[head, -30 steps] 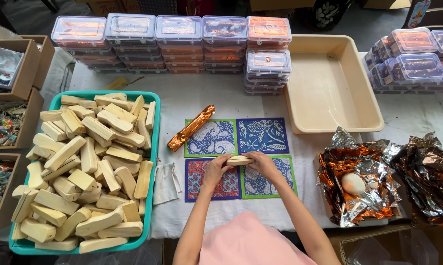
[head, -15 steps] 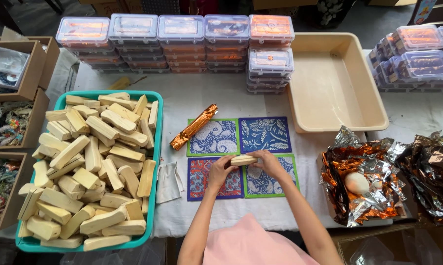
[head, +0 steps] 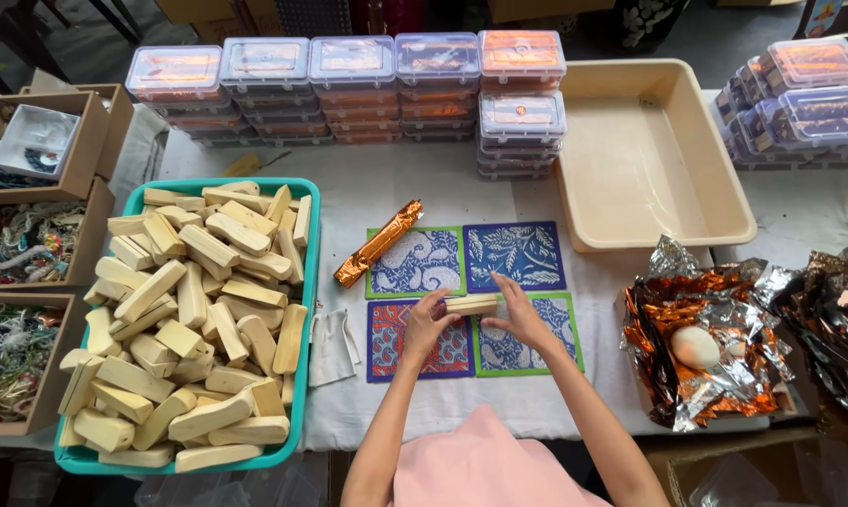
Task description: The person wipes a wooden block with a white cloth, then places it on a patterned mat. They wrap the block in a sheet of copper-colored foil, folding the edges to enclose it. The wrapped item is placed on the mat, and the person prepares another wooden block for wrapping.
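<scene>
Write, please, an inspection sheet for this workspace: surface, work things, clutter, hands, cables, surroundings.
Surface: table under white cloth, four patterned mats at centre.
Work things: pale wooden block held above the mats; teal bin heaped with similar blocks.
Clutter: foil-wrapped stick, crumpled foil with a pale egg-shaped piece, small white pouch.
Hands: left hand and right hand grip the block's ends.
Cables: nothing seen.
Surroundings: stacked lidded boxes, empty beige tray, cardboard boxes of cords.

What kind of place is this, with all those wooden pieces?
Probably a small craft packing table. A teal crate is heaped with pale wooden blocks, stacks of lidded plastic boxes line the back, and both hands hold one wooden block over patterned squares.
</scene>
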